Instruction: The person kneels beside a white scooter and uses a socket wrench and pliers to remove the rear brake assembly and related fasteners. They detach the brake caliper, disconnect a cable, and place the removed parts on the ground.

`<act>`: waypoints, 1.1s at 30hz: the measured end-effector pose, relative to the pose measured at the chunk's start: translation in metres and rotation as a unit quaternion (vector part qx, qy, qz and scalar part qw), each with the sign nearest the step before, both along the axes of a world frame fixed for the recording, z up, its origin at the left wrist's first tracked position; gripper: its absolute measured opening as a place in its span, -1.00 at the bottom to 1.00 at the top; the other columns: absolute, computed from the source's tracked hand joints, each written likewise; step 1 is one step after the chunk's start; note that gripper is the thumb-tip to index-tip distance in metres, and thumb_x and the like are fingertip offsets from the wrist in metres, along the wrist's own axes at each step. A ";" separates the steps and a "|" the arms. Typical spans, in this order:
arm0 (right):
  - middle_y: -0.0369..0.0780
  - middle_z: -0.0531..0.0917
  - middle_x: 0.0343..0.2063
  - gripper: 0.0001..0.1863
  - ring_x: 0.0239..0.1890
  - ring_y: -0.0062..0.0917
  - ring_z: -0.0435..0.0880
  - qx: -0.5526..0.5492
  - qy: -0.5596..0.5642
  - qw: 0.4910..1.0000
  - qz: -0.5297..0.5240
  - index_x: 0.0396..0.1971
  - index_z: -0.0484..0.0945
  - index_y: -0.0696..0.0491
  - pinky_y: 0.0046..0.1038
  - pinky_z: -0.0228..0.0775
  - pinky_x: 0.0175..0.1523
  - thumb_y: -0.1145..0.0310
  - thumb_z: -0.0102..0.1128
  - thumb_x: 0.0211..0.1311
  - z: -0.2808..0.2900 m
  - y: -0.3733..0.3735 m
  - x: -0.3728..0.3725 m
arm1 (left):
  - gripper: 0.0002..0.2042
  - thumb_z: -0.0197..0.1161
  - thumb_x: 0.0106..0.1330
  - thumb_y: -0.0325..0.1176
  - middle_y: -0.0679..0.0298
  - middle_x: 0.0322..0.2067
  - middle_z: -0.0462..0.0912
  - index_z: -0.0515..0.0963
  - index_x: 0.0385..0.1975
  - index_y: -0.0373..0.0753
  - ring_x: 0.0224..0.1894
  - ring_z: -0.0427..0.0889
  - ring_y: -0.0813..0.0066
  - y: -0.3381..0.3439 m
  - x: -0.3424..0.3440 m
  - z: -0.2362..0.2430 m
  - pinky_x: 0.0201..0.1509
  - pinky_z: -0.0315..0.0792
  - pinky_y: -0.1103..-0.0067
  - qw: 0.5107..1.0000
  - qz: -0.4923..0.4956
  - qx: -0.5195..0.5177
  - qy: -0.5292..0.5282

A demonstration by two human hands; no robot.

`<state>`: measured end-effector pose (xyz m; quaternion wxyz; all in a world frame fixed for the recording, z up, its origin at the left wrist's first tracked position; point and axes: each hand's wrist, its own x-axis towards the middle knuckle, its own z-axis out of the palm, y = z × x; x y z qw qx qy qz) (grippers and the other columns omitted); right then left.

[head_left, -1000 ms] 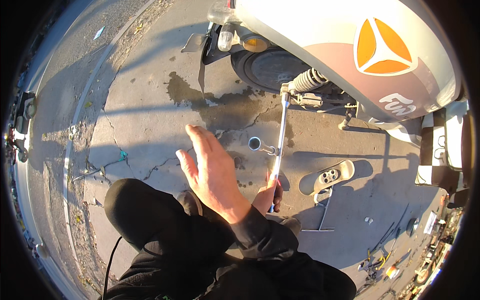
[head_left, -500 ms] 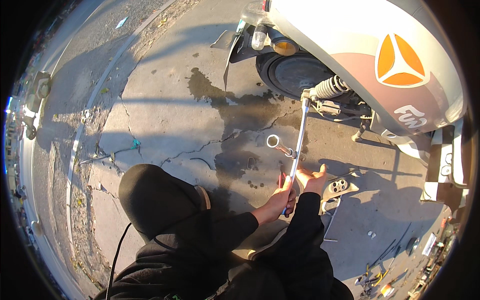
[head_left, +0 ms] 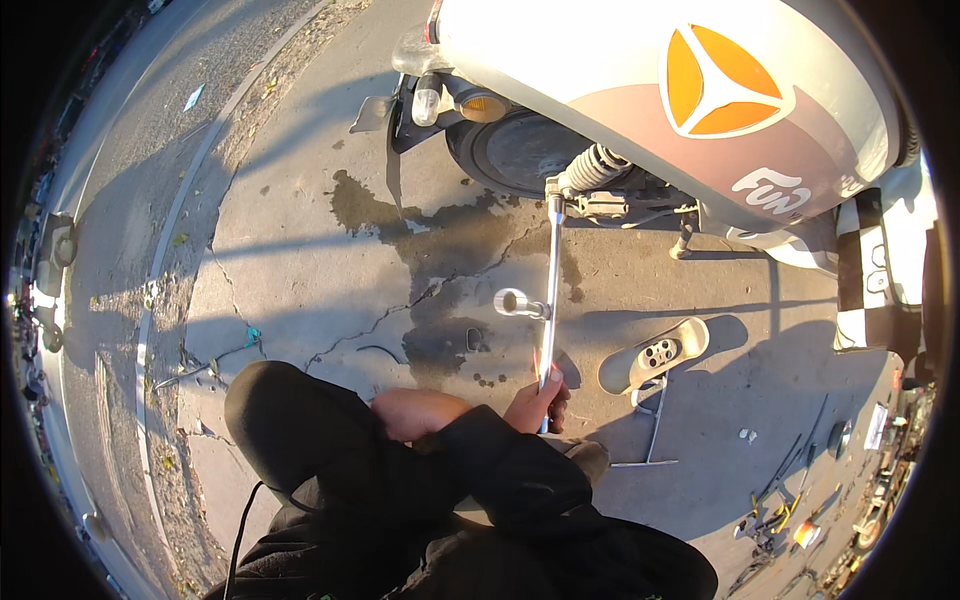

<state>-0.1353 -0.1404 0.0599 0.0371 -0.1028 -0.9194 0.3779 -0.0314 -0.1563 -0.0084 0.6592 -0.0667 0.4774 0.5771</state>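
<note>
My left hand [head_left: 538, 398] is closed round the lower end of a long chrome wrench [head_left: 555, 265], whose upper end meets a fitting at the coiled shock absorber [head_left: 588, 170] of a white scooter [head_left: 590, 45]. A hollow chrome socket piece [head_left: 515, 303] sticks out sideways from the wrench's middle. Something red shows behind the bar by my left hand. My right hand [head_left: 408, 413] lies low across my body by my left knee, below and left of the wrench; its fingers are hidden.
Right of my left hand lie a beige holed part [head_left: 640, 370] and a metal rod tool [head_left: 650, 440]. Scattered tools [head_left: 775, 520] lie at lower right. A checkered panel [head_left: 865, 275] stands at right. The curb [head_left: 190, 170] and road run along the left.
My right hand has swung from beside the wrench down and left to my knee. My left hand stays on the wrench. The view has shifted slightly.
</note>
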 end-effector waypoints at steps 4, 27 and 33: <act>-0.05 0.51 0.08 -0.44 0.14 -0.26 0.49 -0.052 0.184 0.975 -0.110 0.23 0.28 0.22 -0.28 0.30 0.24 0.17 0.07 0.40 0.006 0.004 0.035 | -0.63 0.12 0.46 0.01 0.37 -0.59 0.41 0.44 -0.38 -0.20 -0.58 0.45 0.57 0.004 -0.006 -0.002 -0.42 0.41 0.55 0.987 -0.102 -0.020 0.126; 0.03 0.50 0.15 -0.46 0.15 -0.12 0.53 -0.019 0.254 0.955 -0.151 0.20 0.36 0.26 -0.22 0.39 0.22 0.44 0.22 0.23 0.053 -0.007 0.024 | -0.76 0.31 0.37 -0.25 0.43 -0.61 0.37 0.40 -0.42 -0.19 -0.57 0.42 0.57 0.009 -0.002 0.002 -0.46 0.38 0.57 0.994 -0.041 0.078 -0.063; 0.10 0.26 0.31 -0.40 0.37 -0.08 0.25 0.183 0.403 0.777 -0.447 0.31 0.13 0.32 -0.16 0.05 0.44 0.23 -0.03 0.46 0.048 0.055 0.073 | -0.77 0.33 0.34 -0.25 0.40 -0.59 0.47 0.42 -0.40 -0.19 -0.59 0.46 0.61 0.016 -0.006 -0.001 -0.45 0.44 0.59 0.989 0.099 0.043 -0.100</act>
